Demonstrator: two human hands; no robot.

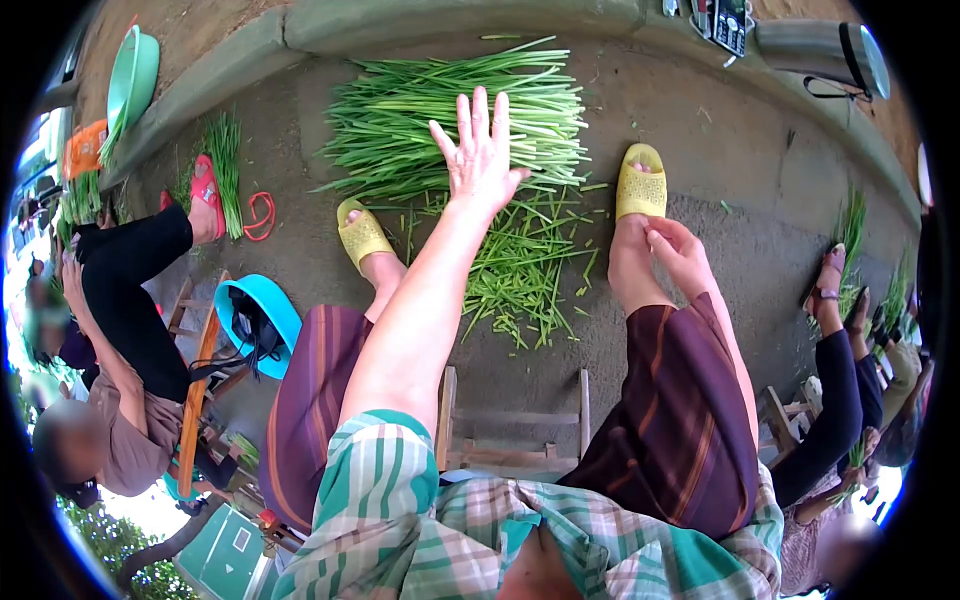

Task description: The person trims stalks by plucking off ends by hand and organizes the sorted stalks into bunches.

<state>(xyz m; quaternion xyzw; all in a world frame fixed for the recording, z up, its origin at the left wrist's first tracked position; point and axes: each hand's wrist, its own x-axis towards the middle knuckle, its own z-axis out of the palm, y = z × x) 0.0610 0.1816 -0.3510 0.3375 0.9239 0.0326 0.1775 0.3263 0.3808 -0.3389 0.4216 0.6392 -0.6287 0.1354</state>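
My left hand [480, 160] reaches forward, palm down, with fingers spread on a wide pile of long green chives [380, 125]. Their paler stem ends point to the right. Short cut or broken pieces of chives [520, 275] lie scattered on the ground just below the pile, between my feet in yellow slippers [640, 180]. Down beside my right ankle is my right hand [682, 258], its fingers bent and the thumb close to the index finger. Whether anything small is pinched there is hidden.
Wooden stool legs [447, 415] stand beneath me. To the left are a blue basin-like hat [262, 325], a red string [260, 217] and a seated person. More people sit at right beside chives. A curb [350, 25] runs behind, with a metal cylinder [810, 48] on it.
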